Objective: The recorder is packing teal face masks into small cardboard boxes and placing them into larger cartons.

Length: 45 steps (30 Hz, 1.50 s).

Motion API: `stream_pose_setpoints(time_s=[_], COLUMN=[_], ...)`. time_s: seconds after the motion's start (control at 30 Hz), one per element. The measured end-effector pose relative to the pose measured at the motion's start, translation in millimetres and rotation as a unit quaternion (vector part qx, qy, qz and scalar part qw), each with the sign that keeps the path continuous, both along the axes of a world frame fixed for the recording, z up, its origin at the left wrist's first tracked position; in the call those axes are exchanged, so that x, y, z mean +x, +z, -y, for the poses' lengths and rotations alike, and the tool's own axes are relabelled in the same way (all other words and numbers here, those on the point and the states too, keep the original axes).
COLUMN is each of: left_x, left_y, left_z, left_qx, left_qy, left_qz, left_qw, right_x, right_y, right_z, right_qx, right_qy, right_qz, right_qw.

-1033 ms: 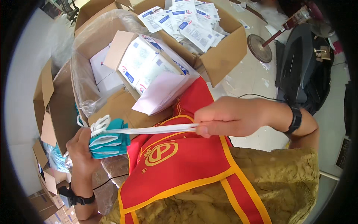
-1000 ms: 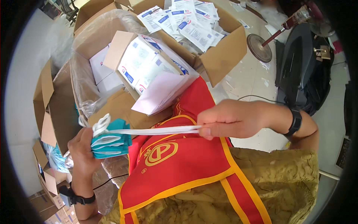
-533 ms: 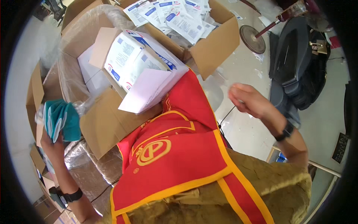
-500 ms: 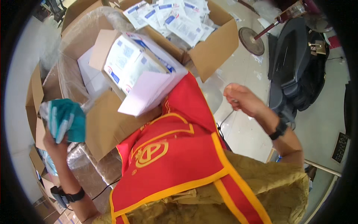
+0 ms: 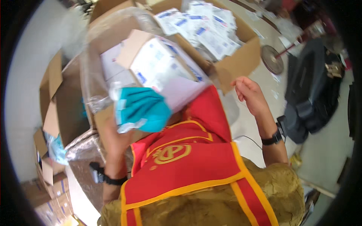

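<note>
In my left hand is a bundle of teal pleated face masks with white edges and strips. The hand's fingers are closed around its lower left side, partly smeared by motion. The bundle hangs in front of an open white box tilted on a large carton. Inside that box are white packs with blue print. My right hand is raised at the right, apart from the boxes. Its fingers are curled together; whatever they pinch, if anything, is too small to make out.
A carton of loose white-and-blue packets stands at the back. The large carton has a clear plastic liner. More open cartons are at the left. A round stand base and a black chair stand at the right.
My left hand has carried the teal bundle rightward, from beside the large carton to in front of the white box. The right hand has shifted slightly. The whole view has moved left.
</note>
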State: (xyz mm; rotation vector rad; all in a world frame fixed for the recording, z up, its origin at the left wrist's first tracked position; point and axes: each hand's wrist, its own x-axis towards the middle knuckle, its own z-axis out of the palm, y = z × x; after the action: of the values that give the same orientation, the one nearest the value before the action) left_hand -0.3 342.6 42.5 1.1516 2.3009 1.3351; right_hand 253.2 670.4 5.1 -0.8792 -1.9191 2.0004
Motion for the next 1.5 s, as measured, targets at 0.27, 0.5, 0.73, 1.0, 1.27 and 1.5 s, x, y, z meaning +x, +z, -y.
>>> stream_pose_setpoints(time_s=[0.27,0.5,0.73,1.0,1.27,1.5], left_x=[12,-7,5,15,-20,-24], left_y=[28,45,72,84,88,78], left_z=[-17,-4,11,4,3,21], left_qx=[0.058,0.029,0.125,0.025,0.021,-0.080], left_qy=[-0.071,-0.117,0.001,-0.004,-0.051,-0.025], left_qz=[-0.058,-0.315,-0.254,-0.454,-0.465,-0.437], left_qw=[0.994,0.942,0.959,0.891,0.883,0.896], right_x=[-117,-152,-192,-201,-168,-135], right_y=[99,146,147,121,44,84], right_z=[104,117,97,116,141,146], right_qx=[0.371,0.401,0.123,-0.176,-0.531,-0.029], right_qy=[0.272,0.297,0.290,0.321,0.223,0.414], right_qz=[-0.217,-0.312,-0.172,-0.117,-0.211,-0.077], right_qw=[0.861,0.809,0.933,0.923,0.790,0.906])
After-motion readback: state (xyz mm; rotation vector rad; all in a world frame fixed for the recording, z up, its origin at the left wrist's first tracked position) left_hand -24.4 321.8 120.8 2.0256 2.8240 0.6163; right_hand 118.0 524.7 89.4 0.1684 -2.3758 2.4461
